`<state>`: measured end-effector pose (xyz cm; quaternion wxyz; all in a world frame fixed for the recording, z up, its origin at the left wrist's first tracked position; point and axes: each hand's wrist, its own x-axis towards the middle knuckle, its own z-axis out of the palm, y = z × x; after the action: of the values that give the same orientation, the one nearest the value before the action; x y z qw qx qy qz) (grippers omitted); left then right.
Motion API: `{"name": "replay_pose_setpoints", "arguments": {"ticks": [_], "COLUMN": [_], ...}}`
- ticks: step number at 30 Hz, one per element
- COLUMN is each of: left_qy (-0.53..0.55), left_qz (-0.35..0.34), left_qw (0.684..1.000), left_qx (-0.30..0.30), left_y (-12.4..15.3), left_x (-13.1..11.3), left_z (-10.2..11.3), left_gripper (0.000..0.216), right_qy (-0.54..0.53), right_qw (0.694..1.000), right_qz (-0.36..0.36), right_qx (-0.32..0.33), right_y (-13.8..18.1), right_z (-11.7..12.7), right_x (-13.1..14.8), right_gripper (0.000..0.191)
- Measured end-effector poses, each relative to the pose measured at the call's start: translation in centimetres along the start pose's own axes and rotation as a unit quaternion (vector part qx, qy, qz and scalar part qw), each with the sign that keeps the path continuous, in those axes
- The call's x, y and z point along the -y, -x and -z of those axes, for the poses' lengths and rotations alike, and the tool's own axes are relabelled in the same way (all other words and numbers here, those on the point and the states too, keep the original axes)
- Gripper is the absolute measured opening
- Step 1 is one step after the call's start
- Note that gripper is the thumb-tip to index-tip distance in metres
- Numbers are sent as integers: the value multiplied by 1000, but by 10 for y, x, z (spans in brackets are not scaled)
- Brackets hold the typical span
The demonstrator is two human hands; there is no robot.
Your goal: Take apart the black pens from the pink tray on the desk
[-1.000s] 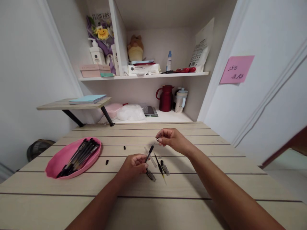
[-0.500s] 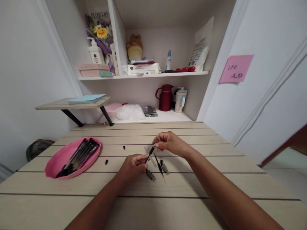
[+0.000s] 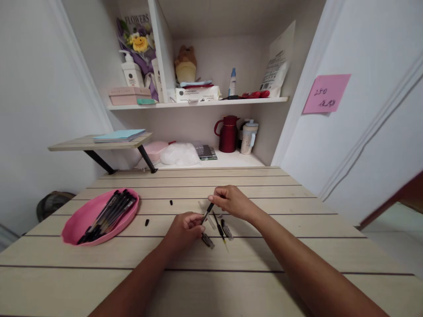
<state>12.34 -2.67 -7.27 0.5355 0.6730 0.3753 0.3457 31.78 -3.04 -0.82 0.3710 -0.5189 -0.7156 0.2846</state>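
Both of my hands hold one black pen just above the wooden table. My left hand is closed around its lower end. The upper end is pinched in the fingers of my right hand. On the table under the hands lie loose pen parts: a clear barrel, a thin refill, and two short dark pieces. A pink oval tray with several black pens sits to the left.
Two small black caps lie on the table between tray and hands. Behind are shelves with a red jug, a cup, bottles and boxes, and a small raised stand with a blue notebook. A pink note hangs on the right wall.
My right hand has come down and toward the left hand, closing onto the pen's upper end. The left hand has stayed where it was.
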Motion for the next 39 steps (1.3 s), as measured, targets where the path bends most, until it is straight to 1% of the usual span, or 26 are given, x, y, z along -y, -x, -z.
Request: {"name": "replay_pose_setpoints", "arguments": {"ticks": [2, 4, 6, 7, 12, 15, 17, 19, 21, 23, 26, 30, 32, 35, 37, 39], "left_qy": [15, 28, 39, 44, 64, 63, 58, 54, 54, 60, 67, 68, 71, 71, 65, 63], "left_qz": [5, 15, 22, 24, 27, 31, 34, 34, 32, 32, 36, 41, 40, 35, 34, 33], "left_qw": [1000, 999, 999, 999, 997, 997, 998, 998, 998, 998, 997, 997, 997, 997, 997, 997], "left_qx": [-5, -7, -6, -5, -10, -3, 1, 4, 3, 0, -2, -6, -10, -11, -12, -12], "left_y": [0, 0, 0, 0, 0, -1, -1, -1, -1, -1, 0, 0, 0, 0, 0, 0], "left_x": [-2, -4, -5, -5, -5, -4, -3, -2, -2, -3, -4, -5, -5, -4, -4, -4], "left_z": [0, 0, 1, 1, 0, 1, 1, 1, 1, 1, 1, 1, 1, 1, 1, 0], "left_gripper": [22, 23, 23, 23, 22, 23, 24, 24, 23, 23, 23, 25, 25, 23, 23, 22], "right_qy": [-46, -127, -189, -200, -159, -208, -232, -215, -184, -186, -236, -221, -226, -262, -256, -241], "right_qw": [999, 991, 980, 977, 986, 977, 972, 976, 982, 982, 971, 974, 973, 964, 966, 969], "right_qz": [-19, -34, -36, -35, -36, -35, -35, -38, -40, -40, -38, -49, -53, -42, -42, -49], "right_qx": [10, 35, 57, 61, 24, 35, 29, 3, -18, -11, 16, -10, -3, 19, 2, -13], "right_y": [0, 0, 0, 0, -1, -1, -1, -1, -1, -1, -1, -1, -1, -1, -2, -2], "right_z": [1, 2, 1, 0, -4, -3, -4, -5, -7, -8, -8, -10, -11, -12, -12, -13], "right_x": [2, 3, 2, 1, -3, -2, -1, 0, 0, 0, -2, -4, -5, -4, -5, -5], "right_gripper": [29, 24, 23, 21, 20, 23, 22, 19, 19, 21, 23, 19, 21, 23, 19, 20]}}
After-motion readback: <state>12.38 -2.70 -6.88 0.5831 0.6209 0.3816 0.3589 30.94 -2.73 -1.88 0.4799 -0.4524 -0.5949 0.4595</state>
